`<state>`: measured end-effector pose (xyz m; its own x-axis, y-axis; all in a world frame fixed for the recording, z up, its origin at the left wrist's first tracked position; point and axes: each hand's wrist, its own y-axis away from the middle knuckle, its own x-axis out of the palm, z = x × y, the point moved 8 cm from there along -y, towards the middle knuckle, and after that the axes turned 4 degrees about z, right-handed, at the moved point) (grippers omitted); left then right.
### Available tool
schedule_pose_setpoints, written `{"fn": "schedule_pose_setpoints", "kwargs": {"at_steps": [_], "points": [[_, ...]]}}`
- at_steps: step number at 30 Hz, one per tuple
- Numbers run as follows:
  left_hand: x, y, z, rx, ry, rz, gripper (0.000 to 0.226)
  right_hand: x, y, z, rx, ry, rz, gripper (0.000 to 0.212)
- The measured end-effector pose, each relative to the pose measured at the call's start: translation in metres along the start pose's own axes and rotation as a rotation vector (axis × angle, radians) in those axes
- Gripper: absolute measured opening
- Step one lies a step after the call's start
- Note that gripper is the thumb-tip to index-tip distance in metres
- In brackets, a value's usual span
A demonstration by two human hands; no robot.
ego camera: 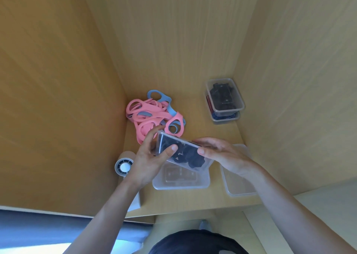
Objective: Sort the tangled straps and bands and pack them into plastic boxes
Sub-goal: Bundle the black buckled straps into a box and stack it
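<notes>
A clear plastic box (164, 140), packed with black straps (189, 155), is held tilted at the centre of the frame, raised off the desk. Its left end is gripped by the left hand (148, 161), with the fingers curled behind it and the thumb pressed on the near face. Its right end is clasped by the right hand (224, 155), thumb on the near side and fingers wrapped over the far edge.

Directly below the held box, an empty clear box (181, 182) is seen resting on the wooden desk (193, 199). A second empty clear container (239, 186) lies just to its right, partly covered by the right wrist.

Above and to the left of the hands, a tangled pile of pink and blue bands (148, 116) is heaped against the left wall of the desk recess. In the upper right, two boxes are stacked in the corner: the upper box (225, 95) is filled with black straps, and the lower box (226, 116) shows red and blue contents.

At the left, beside the left wrist, a round grey and white object (124, 167) is placed on the desk.
</notes>
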<state>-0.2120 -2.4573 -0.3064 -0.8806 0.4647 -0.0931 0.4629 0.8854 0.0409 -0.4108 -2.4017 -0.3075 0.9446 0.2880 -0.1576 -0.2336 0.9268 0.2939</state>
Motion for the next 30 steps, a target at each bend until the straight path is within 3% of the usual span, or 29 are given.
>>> {"fn": "schedule_pose_setpoints", "kwargs": {"at_steps": [3, 6, 10, 19, 21, 25, 27, 30], "points": [[-0.008, -0.001, -0.001, -0.007, -0.023, -0.084, 0.046, -0.003, 0.004, 0.001, -0.019, 0.042, -0.026, 0.072], [-0.015, 0.000, 0.002, -0.046, -0.032, -0.168, 0.034, -0.001, 0.008, 0.014, -0.135, 0.089, -0.098, 0.067], [-0.020, 0.004, 0.012, -0.137, -0.042, -0.230, 0.045, 0.008, 0.008, 0.026, -0.189, 0.033, -0.123, 0.056], [-0.021, -0.003, 0.006, -0.144, 0.063, -0.250, 0.047, -0.001, 0.009, 0.043, -0.308, 0.129, -0.213, 0.052], [-0.026, -0.004, 0.010, -0.164, 0.086, -0.300, 0.038, -0.012, 0.011, 0.048, -0.378, 0.224, -0.329, 0.054], [-0.026, -0.004, 0.021, -0.202, 0.096, -0.321, 0.017, -0.051, 0.018, 0.061, -0.505, 0.469, -0.712, 0.058], [-0.024, -0.001, 0.023, -0.194, 0.055, -0.314, 0.019, -0.067, 0.016, 0.065, -0.547, 0.612, -0.865, 0.057], [-0.022, 0.007, 0.029, -0.172, -0.022, -0.302, 0.029, -0.087, 0.002, 0.059, -0.462, 0.782, -1.028, 0.055]]}}
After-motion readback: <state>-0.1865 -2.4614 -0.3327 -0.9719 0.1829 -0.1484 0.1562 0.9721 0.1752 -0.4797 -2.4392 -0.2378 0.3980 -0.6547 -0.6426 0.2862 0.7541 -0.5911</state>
